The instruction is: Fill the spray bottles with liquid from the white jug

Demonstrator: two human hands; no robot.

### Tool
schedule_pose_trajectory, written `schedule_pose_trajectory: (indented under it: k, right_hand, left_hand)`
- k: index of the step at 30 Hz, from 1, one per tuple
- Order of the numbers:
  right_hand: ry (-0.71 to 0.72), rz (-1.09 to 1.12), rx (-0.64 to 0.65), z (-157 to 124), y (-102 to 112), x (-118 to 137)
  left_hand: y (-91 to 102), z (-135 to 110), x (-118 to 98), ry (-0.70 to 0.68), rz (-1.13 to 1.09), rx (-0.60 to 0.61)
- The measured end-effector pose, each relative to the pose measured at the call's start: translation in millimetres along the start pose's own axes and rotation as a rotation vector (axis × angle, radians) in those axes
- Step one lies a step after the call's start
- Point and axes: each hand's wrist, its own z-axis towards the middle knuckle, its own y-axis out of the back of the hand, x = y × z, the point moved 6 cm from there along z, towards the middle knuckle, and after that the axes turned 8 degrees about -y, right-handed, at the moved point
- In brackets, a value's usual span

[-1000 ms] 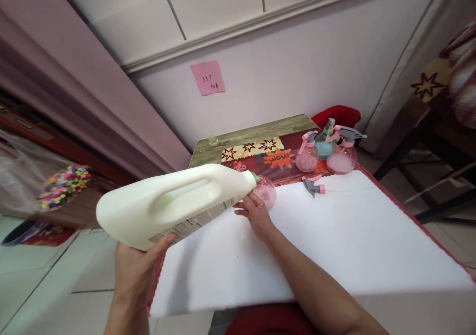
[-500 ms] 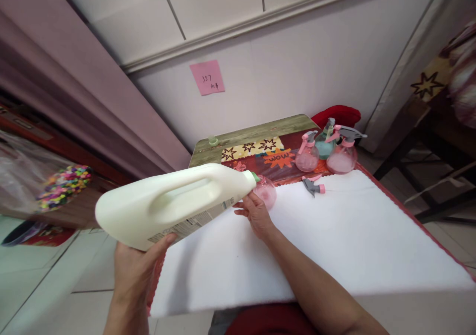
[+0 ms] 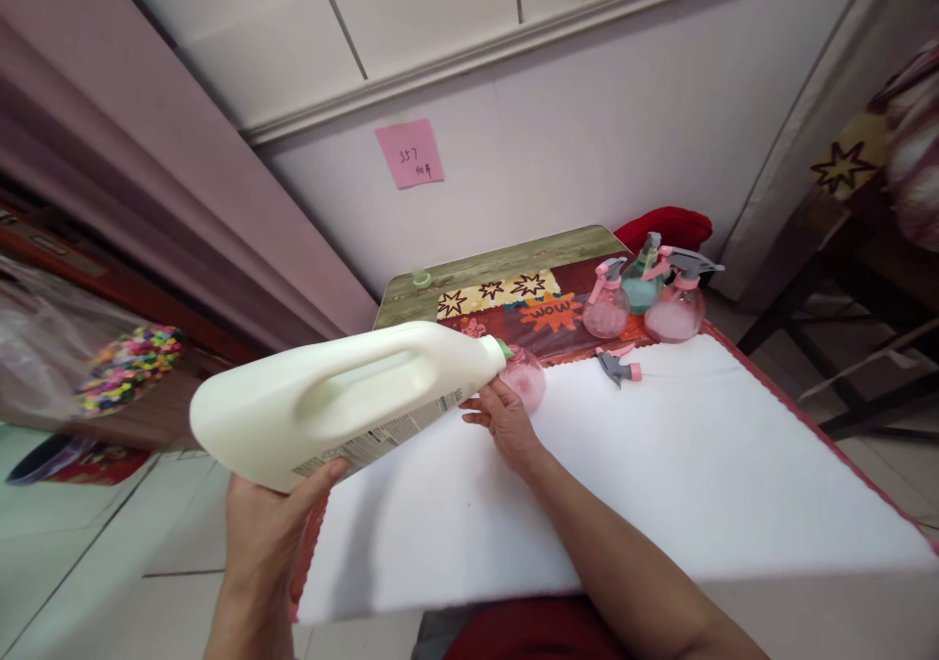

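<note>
A large pale-green detergent bottle (image 3: pixel 367 396) is tilted, its green spout (image 3: pixel 505 348) at the top of a round pink spray bottle (image 3: pixel 526 384) without its sprayer head. My left hand (image 3: pixel 283 508) grips the detergent bottle's lower end from beneath, thumb over the label. Just under the neck, my right hand (image 3: pixel 506 423) has its fingers bent against the detergent bottle, beside the pink bottle; some fingertips are hidden behind it. Whether liquid is flowing cannot be made out. A grey and pink sprayer head (image 3: pixel 620 368) lies on the white mat to the right.
Two pink spray bottles (image 3: pixel 605 310) and a green spray bottle (image 3: pixel 643 288) stand at the table's back right. A small green cap (image 3: pixel 421 277) sits at the back left. The white mat (image 3: pixel 660 484) covers the table's front. Beyond is a wall with a pink note (image 3: pixel 411 154).
</note>
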Motion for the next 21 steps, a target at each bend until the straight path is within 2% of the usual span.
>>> schedule_pose_trajectory:
  k: [21]
  right_hand:
    - [-0.008,-0.002,-0.002,1.1,0.3,-1.3]
  left_hand:
    - [-4.3,-1.2,-7.0,-0.014,0.001,0.005]
